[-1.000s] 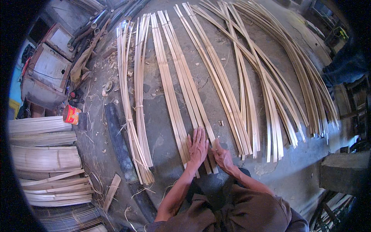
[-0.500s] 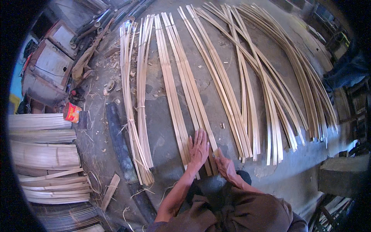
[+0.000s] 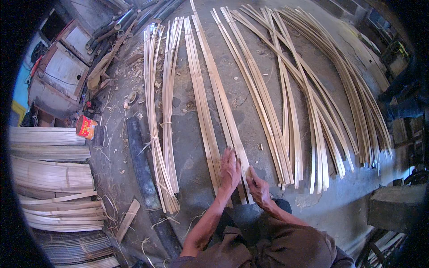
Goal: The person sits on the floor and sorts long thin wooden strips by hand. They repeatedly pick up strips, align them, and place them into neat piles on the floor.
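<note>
Left hand (image 3: 230, 170) lies flat, fingers spread, on the bamboo strips (image 3: 213, 96); right hand (image 3: 258, 187) pinches one strip's end.

Bamboo strips (image 3: 214, 102) under both hands: pale straw-yellow, plain, some faint green edges. Floor (image 3: 187, 147): dark grey, mottled, with pale shavings. Pipe (image 3: 138, 165): black. Tin can (image 3: 86, 127): red-orange with yellow markings. Stacked split bamboo slats (image 3: 49, 178): cream-beige. Person's trousers (image 3: 286, 245): dull brown. Box (image 3: 60, 76): grey, rusty-red trim.
</note>
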The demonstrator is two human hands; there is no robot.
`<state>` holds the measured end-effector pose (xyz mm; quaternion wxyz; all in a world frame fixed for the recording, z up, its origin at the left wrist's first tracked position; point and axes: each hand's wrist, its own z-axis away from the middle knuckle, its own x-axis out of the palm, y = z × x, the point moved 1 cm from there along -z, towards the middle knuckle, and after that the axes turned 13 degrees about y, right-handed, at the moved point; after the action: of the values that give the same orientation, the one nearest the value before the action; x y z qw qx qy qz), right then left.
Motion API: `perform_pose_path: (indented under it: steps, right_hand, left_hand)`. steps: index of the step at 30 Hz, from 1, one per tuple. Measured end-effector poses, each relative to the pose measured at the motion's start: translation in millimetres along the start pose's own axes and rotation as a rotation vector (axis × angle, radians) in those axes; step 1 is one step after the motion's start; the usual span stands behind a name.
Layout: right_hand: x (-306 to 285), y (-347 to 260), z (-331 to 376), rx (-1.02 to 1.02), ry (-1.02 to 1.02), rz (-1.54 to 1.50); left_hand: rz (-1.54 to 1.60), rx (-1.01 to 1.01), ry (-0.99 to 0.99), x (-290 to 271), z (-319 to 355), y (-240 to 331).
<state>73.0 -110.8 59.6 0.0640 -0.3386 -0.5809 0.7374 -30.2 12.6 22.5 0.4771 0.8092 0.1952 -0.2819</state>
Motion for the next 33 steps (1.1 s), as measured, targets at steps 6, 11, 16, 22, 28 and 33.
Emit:
perform_pose_path:
  steps: [6, 11, 16, 22, 28, 33]
  right_hand:
    - [27.3, -25.0, -10.7, 0.259, -0.131, -0.041]
    - [34.1, -5.6, -13.7, -0.064, -0.032, 0.1]
    - [31.7, -0.7, -0.9, -0.059, -0.057, 0.099]
    - [48.8, 10.2, 6.2, -0.05, -0.035, 0.036]
    - [44.1, -9.3, 17.3, -0.059, -0.102, -0.072]
    - [34.1, -5.9, 26.3, 0.048, -0.201, -0.189]
  left_hand:
    - [0.211, -0.307, 0.12, -0.9, -10.0, -16.6]
    - [0.276, -0.452, 0.012, -9.0, -9.7, -13.7]
    - [0.256, -0.483, -0.049, -11.1, -9.5, -4.0]
    - [0.234, -0.468, -0.084, -14.9, -7.1, -15.5]
    - [0.236, -0.412, -0.014, -24.0, 8.6, -17.9]
    - [0.236, -0.496, -0.08, -28.0, 16.2, -7.5]
